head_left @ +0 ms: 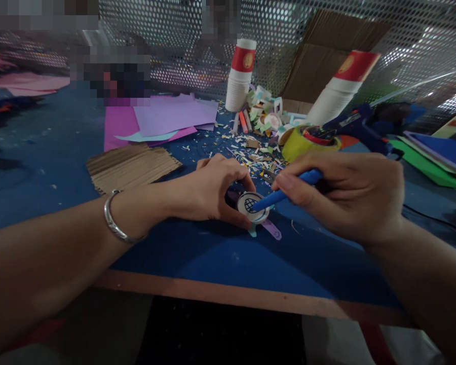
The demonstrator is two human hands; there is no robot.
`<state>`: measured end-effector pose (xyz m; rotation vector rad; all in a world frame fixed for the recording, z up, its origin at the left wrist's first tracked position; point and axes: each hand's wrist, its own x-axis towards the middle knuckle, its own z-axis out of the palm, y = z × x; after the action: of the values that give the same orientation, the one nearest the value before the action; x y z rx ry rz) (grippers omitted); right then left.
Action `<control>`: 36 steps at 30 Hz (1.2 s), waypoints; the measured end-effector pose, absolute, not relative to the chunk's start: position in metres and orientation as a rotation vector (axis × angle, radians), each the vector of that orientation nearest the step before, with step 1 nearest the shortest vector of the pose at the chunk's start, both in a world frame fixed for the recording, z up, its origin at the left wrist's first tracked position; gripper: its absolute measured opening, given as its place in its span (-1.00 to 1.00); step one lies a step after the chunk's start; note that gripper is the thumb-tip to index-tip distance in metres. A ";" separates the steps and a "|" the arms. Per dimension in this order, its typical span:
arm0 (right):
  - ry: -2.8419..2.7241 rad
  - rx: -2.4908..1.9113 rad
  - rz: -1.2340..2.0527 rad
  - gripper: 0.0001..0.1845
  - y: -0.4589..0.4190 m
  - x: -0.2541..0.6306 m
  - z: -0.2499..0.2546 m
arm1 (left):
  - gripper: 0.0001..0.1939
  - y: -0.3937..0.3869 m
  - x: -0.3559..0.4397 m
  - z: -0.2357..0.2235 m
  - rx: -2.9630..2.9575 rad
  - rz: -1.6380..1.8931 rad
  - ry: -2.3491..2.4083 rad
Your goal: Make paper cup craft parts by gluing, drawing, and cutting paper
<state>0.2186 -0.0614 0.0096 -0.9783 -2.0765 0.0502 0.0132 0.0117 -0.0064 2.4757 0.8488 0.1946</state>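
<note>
My left hand [220, 192] wraps its thumb and fingers around the rim of a small upturned paper cup [244, 202], whose round white face points up toward me. A dark crosshatched pattern in a circle is drawn on that face. In my right hand [342, 195] is a blue marker [277, 196], held like a pen, with its tip against the drawn face. A light purple paper strip [274, 230] with a small face drawn on it sticks out from below the cup, beside a pale green piece of paper [253, 231]. The cup's lower part is hidden.
Paper scraps [231, 147] litter the blue table [197, 258]. Purple paper sheets [175, 114] and corrugated cardboard [133, 167] lie left. Behind stand stacked paper cups [238, 91], a leaning cup stack [332, 99], yellow tape [300, 144] and a dark blue glue gun [359, 124]. Colored sheets [429, 162] lie right.
</note>
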 end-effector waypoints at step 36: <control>-2.071 -1.017 -0.065 -0.79 -0.055 0.229 0.008 | -0.37 0.010 0.012 -0.009 2.464 0.196 0.874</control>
<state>0.2286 -0.0550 0.0081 -1.0168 -2.0709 -0.0645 0.0119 0.0095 -0.0085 2.4645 0.8744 0.1959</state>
